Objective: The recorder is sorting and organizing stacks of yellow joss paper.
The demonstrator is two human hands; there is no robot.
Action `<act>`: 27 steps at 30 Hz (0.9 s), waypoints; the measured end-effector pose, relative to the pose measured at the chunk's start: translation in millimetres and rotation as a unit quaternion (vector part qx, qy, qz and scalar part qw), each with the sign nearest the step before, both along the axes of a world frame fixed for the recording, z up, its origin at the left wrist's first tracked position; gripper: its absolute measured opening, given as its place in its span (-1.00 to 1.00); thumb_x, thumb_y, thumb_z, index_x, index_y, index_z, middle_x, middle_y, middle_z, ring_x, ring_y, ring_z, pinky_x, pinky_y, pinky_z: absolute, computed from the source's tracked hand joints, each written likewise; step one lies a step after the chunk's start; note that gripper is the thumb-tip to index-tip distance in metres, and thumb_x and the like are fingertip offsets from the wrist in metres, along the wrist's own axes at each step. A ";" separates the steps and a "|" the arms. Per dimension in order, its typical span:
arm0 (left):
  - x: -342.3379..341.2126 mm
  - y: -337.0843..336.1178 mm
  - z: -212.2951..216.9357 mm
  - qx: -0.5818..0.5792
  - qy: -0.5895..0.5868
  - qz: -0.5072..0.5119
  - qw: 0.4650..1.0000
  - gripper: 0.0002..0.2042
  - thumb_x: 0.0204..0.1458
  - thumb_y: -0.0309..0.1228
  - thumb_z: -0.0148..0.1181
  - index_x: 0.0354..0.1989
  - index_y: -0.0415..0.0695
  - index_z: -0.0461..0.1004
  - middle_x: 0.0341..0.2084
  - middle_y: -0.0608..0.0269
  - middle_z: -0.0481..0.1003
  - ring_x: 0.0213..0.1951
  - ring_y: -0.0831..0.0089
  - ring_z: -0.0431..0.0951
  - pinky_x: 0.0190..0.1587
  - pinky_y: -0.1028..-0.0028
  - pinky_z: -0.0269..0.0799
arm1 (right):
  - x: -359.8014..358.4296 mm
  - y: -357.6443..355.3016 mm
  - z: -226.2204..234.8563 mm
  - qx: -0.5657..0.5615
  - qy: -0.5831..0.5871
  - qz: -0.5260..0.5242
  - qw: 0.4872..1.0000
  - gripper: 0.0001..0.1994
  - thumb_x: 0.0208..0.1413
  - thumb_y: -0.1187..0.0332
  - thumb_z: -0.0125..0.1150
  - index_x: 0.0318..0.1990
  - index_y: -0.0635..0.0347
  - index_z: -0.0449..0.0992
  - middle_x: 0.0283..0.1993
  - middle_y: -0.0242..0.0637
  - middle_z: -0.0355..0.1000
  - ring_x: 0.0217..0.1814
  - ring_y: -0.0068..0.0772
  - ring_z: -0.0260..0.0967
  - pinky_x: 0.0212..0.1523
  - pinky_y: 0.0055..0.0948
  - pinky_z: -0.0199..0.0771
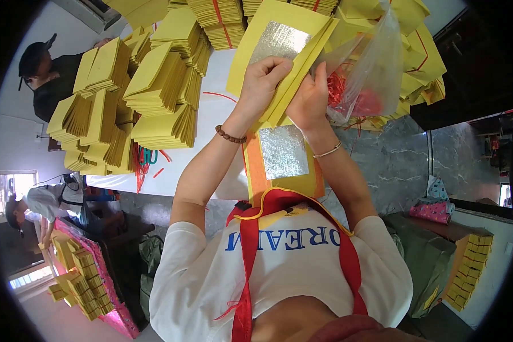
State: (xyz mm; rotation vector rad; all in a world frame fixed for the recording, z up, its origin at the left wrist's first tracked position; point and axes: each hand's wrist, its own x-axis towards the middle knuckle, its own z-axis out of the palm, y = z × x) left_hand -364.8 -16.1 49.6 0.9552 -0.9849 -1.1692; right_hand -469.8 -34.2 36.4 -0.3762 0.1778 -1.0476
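Yellow paper sheets (308, 18), folded and bearing a silver foil patch (280, 40), are held up in front of me at a tilt. My left hand (263, 85) has its thumb and curled fingers closed on their lower part. My right hand (309, 101) grips them along the right edge, its thumb pointing up and its other fingers partly hidden behind the paper. Beneath my wrists, at the table's near edge, lies another yellow sheet with orange side bands and a foil square (285, 153).
Stacks of folded yellow paper (154, 85) crowd the white table (216, 154) on the left and far side. A clear plastic bag (376, 62) with red strings hangs at right. Green scissor handles (148, 156) lie near red strips. Two other people (57, 85) are at left.
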 end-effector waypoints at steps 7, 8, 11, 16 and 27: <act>-0.9 1.9 4.0 0.011 0.054 -0.021 0.998 -0.81 0.07 -0.41 0.10 -0.29 -0.32 0.48 -0.45 0.26 0.49 -0.40 0.61 0.46 -0.33 0.63 0.38 | -3.5 -1.7 -4.7 0.006 -0.013 0.013 1.000 -0.34 0.20 -0.19 -0.51 0.12 0.19 0.22 0.10 -0.21 0.24 0.19 -0.24 0.14 0.24 -0.24 0.05; -0.6 2.5 5.5 0.010 0.043 -0.025 0.999 -0.82 0.06 -0.43 0.10 -0.30 -0.32 0.48 -0.45 0.26 0.49 -0.42 0.62 0.45 -0.34 0.64 0.38 | -4.0 -3.4 -9.3 -0.015 -0.027 0.023 0.999 -0.35 0.20 -0.18 -0.51 0.11 0.18 0.23 0.07 -0.22 0.27 0.16 -0.26 0.17 0.21 -0.26 0.08; 0.9 2.8 5.1 0.006 0.028 -0.024 0.999 -0.84 0.05 -0.45 0.09 -0.33 -0.32 0.48 -0.48 0.27 0.48 -0.45 0.64 0.43 -0.35 0.66 0.36 | -7.3 -9.0 -18.7 -0.055 -0.062 0.051 0.995 -0.37 0.21 -0.17 -0.50 0.09 0.17 0.26 0.02 -0.25 0.30 0.10 -0.30 0.21 0.16 -0.29 0.13; 2.7 2.1 3.2 0.002 0.017 -0.015 1.000 -0.85 0.02 -0.45 0.10 -0.38 -0.32 0.49 -0.50 0.30 0.47 -0.47 0.65 0.41 -0.36 0.66 0.35 | -4.1 -3.7 -8.2 -0.035 0.036 0.011 0.999 -0.28 0.16 -0.24 -0.54 0.07 0.22 0.27 0.00 -0.25 0.31 0.06 -0.34 0.22 0.11 -0.35 0.16; -5.6 9.2 2.8 -0.116 -0.186 0.065 0.973 -0.74 -0.14 -0.39 0.31 -0.31 -0.26 0.47 -0.46 0.34 0.43 -0.46 0.63 0.35 -0.36 0.62 0.34 | 3.4 -3.7 -11.2 -0.076 -0.054 0.011 0.996 -0.47 0.25 -0.10 -0.46 0.03 0.09 0.27 -0.09 -0.32 0.29 0.03 -0.39 0.23 0.12 -0.37 0.20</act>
